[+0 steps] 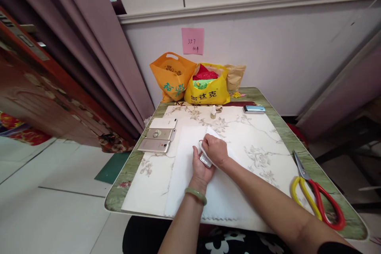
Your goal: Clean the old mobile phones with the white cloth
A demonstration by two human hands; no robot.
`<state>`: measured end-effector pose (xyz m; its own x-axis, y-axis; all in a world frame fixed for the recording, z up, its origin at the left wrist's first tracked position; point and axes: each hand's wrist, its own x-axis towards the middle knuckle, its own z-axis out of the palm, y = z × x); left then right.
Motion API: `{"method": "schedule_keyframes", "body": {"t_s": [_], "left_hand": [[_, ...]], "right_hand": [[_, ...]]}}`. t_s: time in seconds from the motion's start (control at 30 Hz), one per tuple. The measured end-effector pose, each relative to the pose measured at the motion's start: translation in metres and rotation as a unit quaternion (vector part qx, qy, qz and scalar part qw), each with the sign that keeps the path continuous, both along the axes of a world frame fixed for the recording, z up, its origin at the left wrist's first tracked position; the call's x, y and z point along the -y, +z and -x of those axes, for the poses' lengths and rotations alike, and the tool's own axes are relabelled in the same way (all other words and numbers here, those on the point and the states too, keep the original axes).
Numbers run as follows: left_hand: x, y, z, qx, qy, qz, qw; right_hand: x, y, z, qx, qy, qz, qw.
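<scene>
Silvery item point(205, 161): in left hand's point(203, 172) palm, beside thumb, below right hand's point(215, 149) fingers | left: holding it, fingertips hidden | right: clenched on white cloth point(203, 152)

Upper centre, a pink sticky note point(193, 43) sits on the wall point(253, 43) above an orange carrier bag point(186, 72), a yellow carrier bag point(208, 97) and a tan pouch point(235, 77). Lower right lie red-and-yellow-handled scissors point(312, 185); upper left hangs a mauve curtain point(98, 39).

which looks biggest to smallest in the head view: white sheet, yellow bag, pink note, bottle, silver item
1. White sheet
2. Yellow bag
3. Pink note
4. Bottle and silver item: too alike to rank, the item being partly covered
</scene>
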<state>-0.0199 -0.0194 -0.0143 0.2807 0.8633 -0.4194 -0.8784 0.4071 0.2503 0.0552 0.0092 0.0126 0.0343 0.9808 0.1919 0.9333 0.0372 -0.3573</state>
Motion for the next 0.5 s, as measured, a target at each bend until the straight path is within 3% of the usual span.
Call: {"method": "schedule_keyframes", "body": {"t_s": [0.27, 0.5], "left_hand": [[0.002, 0.004, 0.001, -0.035, -0.046, -0.054, 0.997], [0.005, 0.002, 0.003, -0.068, -0.046, -0.038, 0.996]], "right_hand": [[-0.026, -0.009, -0.028, -0.001, -0.066, 0.026, 0.997], [-0.021, -0.014, -0.031, 0.002, -0.064, -0.012, 0.998]]}}
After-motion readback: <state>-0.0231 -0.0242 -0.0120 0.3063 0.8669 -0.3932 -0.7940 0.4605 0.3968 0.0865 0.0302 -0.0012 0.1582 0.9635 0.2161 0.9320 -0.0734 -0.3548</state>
